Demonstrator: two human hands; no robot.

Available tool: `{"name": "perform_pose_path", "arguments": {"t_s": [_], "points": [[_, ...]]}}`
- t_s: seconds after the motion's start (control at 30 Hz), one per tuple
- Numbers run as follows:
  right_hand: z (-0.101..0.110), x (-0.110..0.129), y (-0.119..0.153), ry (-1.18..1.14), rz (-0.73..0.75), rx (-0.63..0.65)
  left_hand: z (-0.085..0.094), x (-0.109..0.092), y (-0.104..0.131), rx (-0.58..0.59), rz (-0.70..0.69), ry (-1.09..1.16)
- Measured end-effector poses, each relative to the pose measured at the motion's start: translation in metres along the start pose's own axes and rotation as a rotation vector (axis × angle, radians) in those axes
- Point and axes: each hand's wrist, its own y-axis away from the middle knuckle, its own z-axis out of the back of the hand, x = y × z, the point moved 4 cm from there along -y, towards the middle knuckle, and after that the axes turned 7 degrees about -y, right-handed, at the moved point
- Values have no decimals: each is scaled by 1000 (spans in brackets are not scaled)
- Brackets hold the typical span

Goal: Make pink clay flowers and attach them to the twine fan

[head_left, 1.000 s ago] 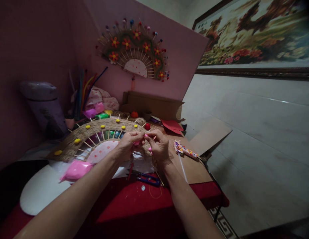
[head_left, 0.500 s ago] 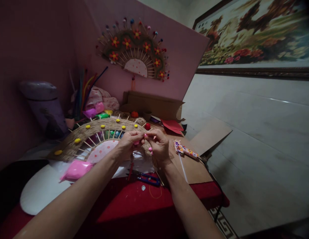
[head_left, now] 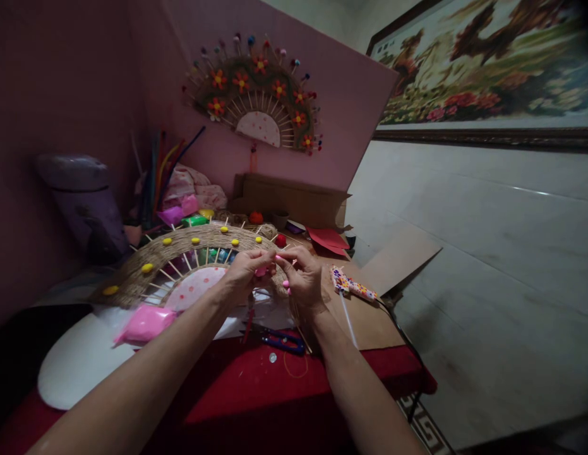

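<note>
Above the right part of a twine-wrapped fan (head_left: 208,237) dotted with yellow ovals, both hands meet at the fingertips. My left hand (head_left: 249,272) is closed on pink clay (head_left: 261,271), which shows under its fingers. My right hand (head_left: 303,275) pinches at a small pink bit between the two hands, and more small pink pieces (head_left: 287,284) show against its palm. A pink clay packet (head_left: 146,324) lies beside the fan's white dotted centre (head_left: 196,285), near my left forearm.
Blue-handled snips (head_left: 284,341) lie on the red cloth (head_left: 237,392) below the hands. To the right, a flower-patterned glue gun (head_left: 354,285) rests on cardboard (head_left: 374,325). A white disc (head_left: 80,360) sits at left. A finished fan (head_left: 260,95) hangs on the board behind.
The fingertips have shifted slightly around the small pink bit. Both hands stay in nearly the same place, and the surrounding objects have not moved.
</note>
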Motion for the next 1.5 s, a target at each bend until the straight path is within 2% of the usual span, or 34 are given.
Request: {"name": "perform_pose_path", "arguments": {"t_s": [0.23, 0.6, 0.83, 1.17, 1.37, 1.5], "points": [[-1, -3, 1, 8, -48, 8, 2, 1, 0, -22, -14, 14], [-2, -1, 0, -43, -62, -21, 0, 0, 0, 13, 11, 53], [-1, -4, 1, -70, -127, -8, 2, 0, -1, 9, 2, 67], [1, -1, 0, -18, -53, -31, -1, -1, 1, 30, -7, 59], [1, 6, 0, 31, 93, -56, -3, -3, 3, 26, -12, 23], [0, 6, 3, 47, 97, -16, -3, -2, 3, 34, -1, 31]]}}
